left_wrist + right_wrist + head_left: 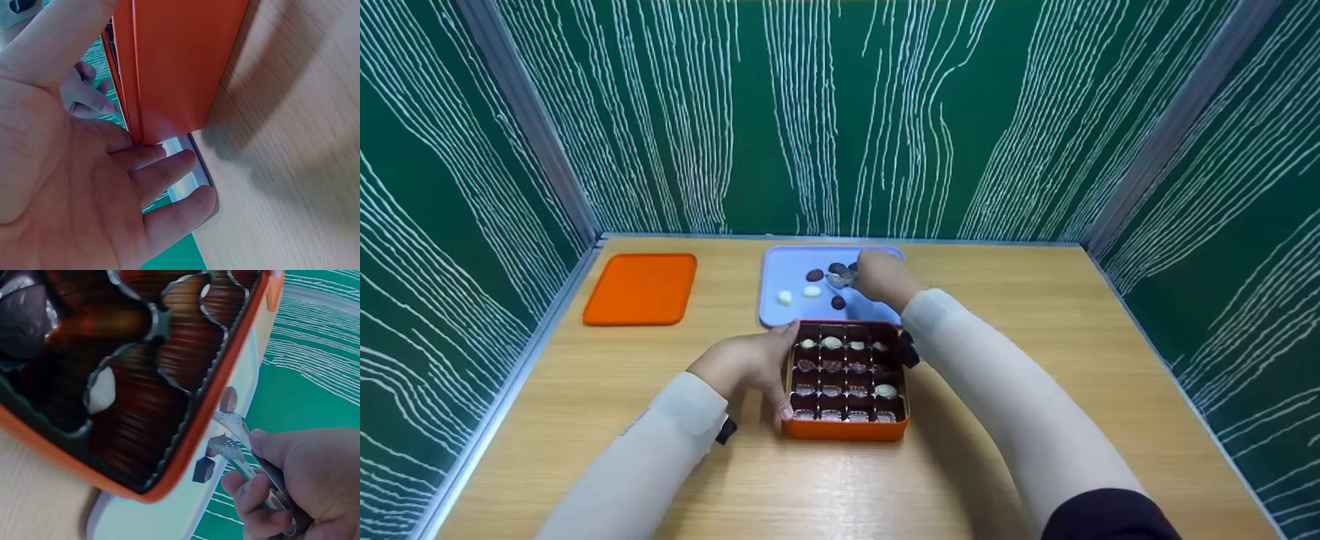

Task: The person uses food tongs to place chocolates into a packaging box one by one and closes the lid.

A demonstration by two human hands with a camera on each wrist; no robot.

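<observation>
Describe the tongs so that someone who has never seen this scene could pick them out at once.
On the wooden table, find the pale blue tray just beyond the orange-sided box. Over that tray, the person's right hand holds the tongs. They are shiny metal with two arms and broad, dotted tips, unlike the small dark and white pieces lying nearby on the tray.
</observation>
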